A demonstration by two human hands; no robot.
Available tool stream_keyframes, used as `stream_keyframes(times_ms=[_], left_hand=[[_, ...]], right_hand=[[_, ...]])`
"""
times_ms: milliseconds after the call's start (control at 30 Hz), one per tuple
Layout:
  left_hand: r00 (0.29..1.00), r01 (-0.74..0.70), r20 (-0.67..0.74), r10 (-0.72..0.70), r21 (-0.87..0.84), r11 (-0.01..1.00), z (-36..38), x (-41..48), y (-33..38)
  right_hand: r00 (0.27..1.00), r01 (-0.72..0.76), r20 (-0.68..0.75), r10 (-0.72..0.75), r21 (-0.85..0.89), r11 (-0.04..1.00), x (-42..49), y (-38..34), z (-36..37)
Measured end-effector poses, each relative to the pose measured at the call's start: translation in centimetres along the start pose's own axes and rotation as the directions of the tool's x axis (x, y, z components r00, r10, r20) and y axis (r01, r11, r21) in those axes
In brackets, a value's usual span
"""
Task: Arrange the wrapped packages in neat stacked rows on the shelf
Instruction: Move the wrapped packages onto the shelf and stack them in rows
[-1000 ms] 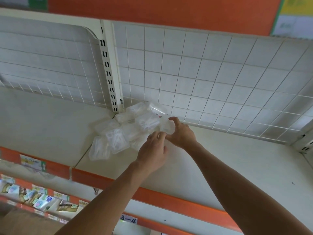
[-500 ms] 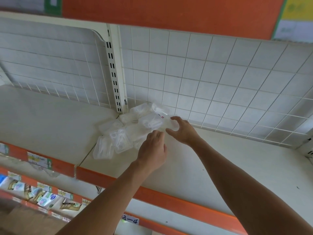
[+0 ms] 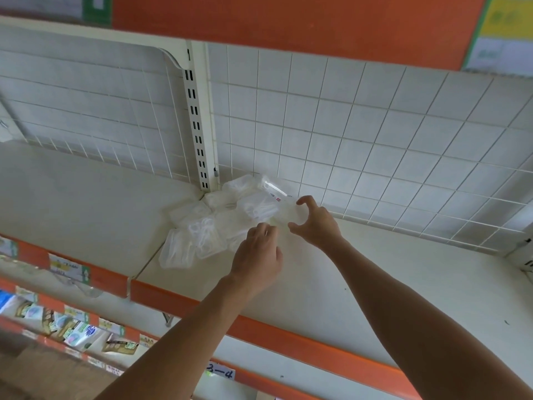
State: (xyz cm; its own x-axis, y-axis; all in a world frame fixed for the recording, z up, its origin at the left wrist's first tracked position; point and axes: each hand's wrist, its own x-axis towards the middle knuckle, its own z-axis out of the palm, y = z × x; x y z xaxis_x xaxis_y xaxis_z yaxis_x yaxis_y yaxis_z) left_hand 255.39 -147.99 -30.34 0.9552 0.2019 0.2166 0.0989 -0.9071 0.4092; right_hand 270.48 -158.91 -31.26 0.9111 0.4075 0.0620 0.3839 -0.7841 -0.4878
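Note:
Several clear wrapped packages (image 3: 202,238) lie in a loose pile on the cream shelf (image 3: 375,284), against the slotted upright post. My right hand (image 3: 315,223) reaches in from the right, its thumb and forefinger curled in a C round the rightmost package (image 3: 288,212). My left hand (image 3: 256,255) is at the pile's near right edge, with bunched fingertips pinching the plastic there. The packages under my left hand are hidden.
A white wire grid (image 3: 375,140) backs the shelf. An orange price rail (image 3: 288,339) runs along the shelf's front edge. Below at the left, a lower shelf holds several printed packets (image 3: 72,330). The shelf stretches bare to the right of my hands.
My hands have drawn slightly apart. The right hand's fingers have spread wider round the rightmost package, while the left stays at the pile's edge. The pile itself has not shifted.

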Motion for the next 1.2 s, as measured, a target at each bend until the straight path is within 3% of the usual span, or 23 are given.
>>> stream_keyframes(times_ms=[133,333,500,700,967,1200], left_hand=[[0.999,-0.027,0.016,0.027,-0.012,1.000,0.7,0.3,0.8],[0.990,-0.112,0.073,0.118,-0.080,0.991,1.8,1.8,2.3],[0.936,-0.159,0.277,0.215,-0.212,0.964,3.0,3.1,4.2],[0.892,-0.237,0.327,0.312,-0.248,0.939,5.5,3.1,7.5],[0.893,-0.282,0.282,0.351,-0.258,0.924,7.8,0.6,13.3],[0.883,-0.310,0.302,0.359,-0.198,0.930,10.4,-2.9,21.2]], right_hand=[[0.999,0.035,0.024,-0.036,0.031,0.999,-1.7,1.8,-1.4],[0.979,0.091,0.175,-0.105,0.087,0.992,-5.5,4.9,-4.7],[0.974,0.042,0.217,-0.060,0.084,0.996,-9.6,7.0,-7.4],[0.995,-0.013,0.099,0.015,-0.012,1.000,-14.3,9.5,-9.5],[0.986,-0.108,-0.137,0.092,-0.118,0.987,-19.3,14.3,-12.4],[0.977,-0.069,-0.208,0.037,-0.146,0.987,-24.1,19.4,-16.4]])
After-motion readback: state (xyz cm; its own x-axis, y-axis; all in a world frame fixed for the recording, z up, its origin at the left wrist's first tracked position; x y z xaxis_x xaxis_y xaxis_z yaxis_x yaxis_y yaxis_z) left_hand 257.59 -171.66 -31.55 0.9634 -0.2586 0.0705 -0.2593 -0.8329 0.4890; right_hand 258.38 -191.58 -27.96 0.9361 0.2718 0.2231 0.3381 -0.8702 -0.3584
